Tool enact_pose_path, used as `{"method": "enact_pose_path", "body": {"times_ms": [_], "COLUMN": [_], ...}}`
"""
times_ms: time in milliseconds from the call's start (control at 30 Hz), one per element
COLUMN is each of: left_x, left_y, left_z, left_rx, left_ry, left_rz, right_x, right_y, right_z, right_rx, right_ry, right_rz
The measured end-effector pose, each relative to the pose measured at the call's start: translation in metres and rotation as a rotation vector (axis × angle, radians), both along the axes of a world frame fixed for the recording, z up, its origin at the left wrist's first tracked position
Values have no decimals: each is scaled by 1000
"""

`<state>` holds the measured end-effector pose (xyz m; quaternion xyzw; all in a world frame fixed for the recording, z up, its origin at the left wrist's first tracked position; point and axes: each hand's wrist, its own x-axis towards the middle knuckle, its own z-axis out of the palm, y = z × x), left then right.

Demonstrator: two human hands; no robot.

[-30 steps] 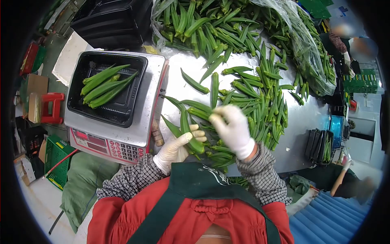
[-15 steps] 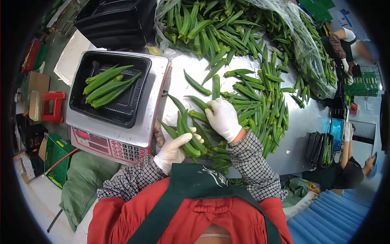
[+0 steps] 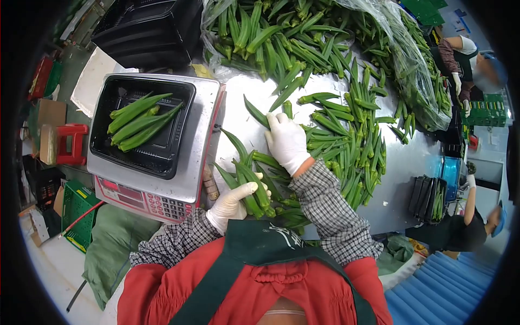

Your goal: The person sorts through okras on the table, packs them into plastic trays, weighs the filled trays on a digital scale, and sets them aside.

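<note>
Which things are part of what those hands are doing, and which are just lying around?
Part of it, it seems:
Okra pods in the left hand
A single pod at the fingertips of the right hand
Black tray with okra in it
Scale under the tray

Probably just lying around:
Red stool
Green crate
Green cloth

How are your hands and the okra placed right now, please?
Left hand holds several okra pods; right hand at stem end of another pod, grip unclear. More pods in black tray on scale. Nothing plainly blocking either hand.
</note>
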<state>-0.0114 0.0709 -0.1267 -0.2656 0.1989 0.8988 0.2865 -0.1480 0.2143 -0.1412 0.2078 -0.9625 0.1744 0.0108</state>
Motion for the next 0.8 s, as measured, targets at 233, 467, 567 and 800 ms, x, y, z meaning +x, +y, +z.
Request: {"method": "enact_pose_path", "body": {"times_ms": [233,467,567,800], "left_x": [-4,2,-2,-22], "left_y": [-5,-1,1,-59], "left_z": [2,13,32,126], "left_rx": [53,-9,-132,-933], "left_ry": [-25,112,245,1368], "left_rz": [37,-64,21,269], "right_x": [44,108,100,89], "right_y": [22,20,24,44], "right_z": [64,89,108,100], "right_rx": [-400,-84,-402,-444], "right_ry": [-231,-228,-250,-220], "right_rz": [-15,264,179,-53]}}
